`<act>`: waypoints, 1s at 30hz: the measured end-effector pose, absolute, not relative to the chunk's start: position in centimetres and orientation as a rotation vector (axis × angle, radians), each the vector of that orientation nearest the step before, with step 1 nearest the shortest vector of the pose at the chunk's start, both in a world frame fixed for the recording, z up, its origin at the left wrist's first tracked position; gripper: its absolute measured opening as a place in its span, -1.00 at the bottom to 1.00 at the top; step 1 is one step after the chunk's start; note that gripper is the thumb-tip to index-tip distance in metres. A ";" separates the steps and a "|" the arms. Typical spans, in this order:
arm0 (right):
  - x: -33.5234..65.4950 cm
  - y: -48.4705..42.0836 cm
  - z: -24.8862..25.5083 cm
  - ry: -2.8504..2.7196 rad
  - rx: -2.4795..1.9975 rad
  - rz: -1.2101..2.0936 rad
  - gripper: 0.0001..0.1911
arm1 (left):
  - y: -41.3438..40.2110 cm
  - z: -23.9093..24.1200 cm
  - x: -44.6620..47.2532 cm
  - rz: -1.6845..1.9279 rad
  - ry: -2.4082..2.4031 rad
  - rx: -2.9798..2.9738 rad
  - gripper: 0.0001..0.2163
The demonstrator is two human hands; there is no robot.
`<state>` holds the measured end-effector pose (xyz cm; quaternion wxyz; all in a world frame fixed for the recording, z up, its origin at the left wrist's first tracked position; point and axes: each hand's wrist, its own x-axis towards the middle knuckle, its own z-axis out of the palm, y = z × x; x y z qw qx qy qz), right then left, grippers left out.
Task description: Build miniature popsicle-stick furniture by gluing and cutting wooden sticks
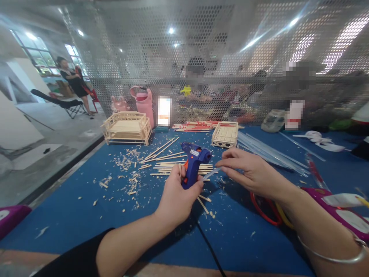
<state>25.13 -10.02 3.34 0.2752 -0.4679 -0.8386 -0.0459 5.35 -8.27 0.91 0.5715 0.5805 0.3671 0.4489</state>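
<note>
My left hand (177, 196) is wrapped round the grip of a blue glue gun (193, 159) with an orange trigger, held above the blue table (72, 200). My right hand (250, 171) pinches a clear glue stick (211, 173) whose end sits at the back of the gun. Loose thin wooden sticks (170, 163) lie just beyond the gun. The gun's black cord (209, 246) runs toward me.
A wooden-stick bed model (127, 129) and a small stick crate (225, 134) stand at the back. Clear glue sticks (271, 152) lie at the right, with red-handled scissors (263, 211) under my right wrist. Wood chips litter the left. A perforated screen backs the table.
</note>
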 end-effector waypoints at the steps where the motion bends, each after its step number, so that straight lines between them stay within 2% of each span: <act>1: 25.1 -10.1 3.3 -2.274 -1.285 -0.081 -0.73 | -8.2 0.9 5.3 1.057 0.861 1.368 -0.68; 9: 24.8 -10.0 3.3 -2.236 -1.491 0.308 -0.70 | -7.7 0.7 5.1 1.094 0.928 1.488 -0.71; 26: 23.3 -9.3 1.8 -2.029 -1.420 0.165 -0.82 | -7.3 1.3 4.5 1.089 0.947 1.629 -0.71; 28: 23.0 -9.2 1.7 -1.897 -1.397 0.256 -0.84 | -7.4 1.3 4.5 1.092 0.955 1.623 -0.72; 30: 22.8 -9.1 1.7 -1.651 -1.363 0.494 -0.80 | -7.5 1.4 4.4 1.093 0.962 1.602 -0.72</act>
